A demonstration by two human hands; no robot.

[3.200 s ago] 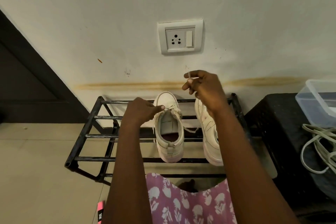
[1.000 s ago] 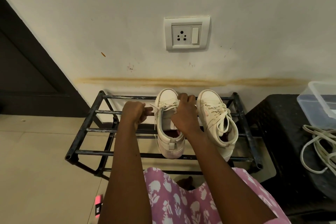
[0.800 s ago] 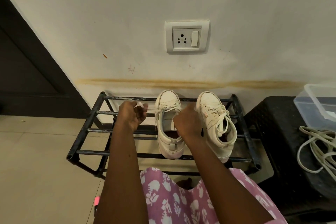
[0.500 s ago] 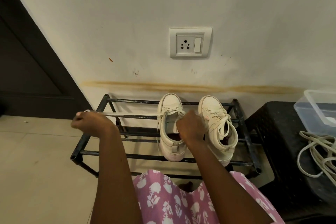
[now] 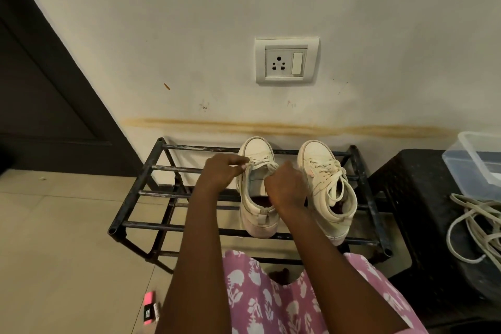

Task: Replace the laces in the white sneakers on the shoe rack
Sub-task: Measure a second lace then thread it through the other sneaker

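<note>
Left hand (image 5: 222, 171) is at the left side of the left sneaker (image 5: 256, 148), its fingertips pinched together on the lace (image 5: 260, 164) where it crosses the far eyelets near the toe. Right hand (image 5: 285, 185) is curled into a fist over the tongue, and the lace runs into it. The fingers are hidden behind the knuckles, but they appear clamped on the other end. Holding one end in each hand likely lets the person draw both sides even and snug the crossing before threading the next row.

Both shoes stand on the shoe rack (image 5: 173, 168) with toes toward the far wall, so the eyelets face the person. The right sneaker (image 5: 321, 156), just beside the first, already looks laced. A coil of pale cord (image 5: 473, 225), possibly spare laces, lies on the black stool (image 5: 406, 198) to the right.
</note>
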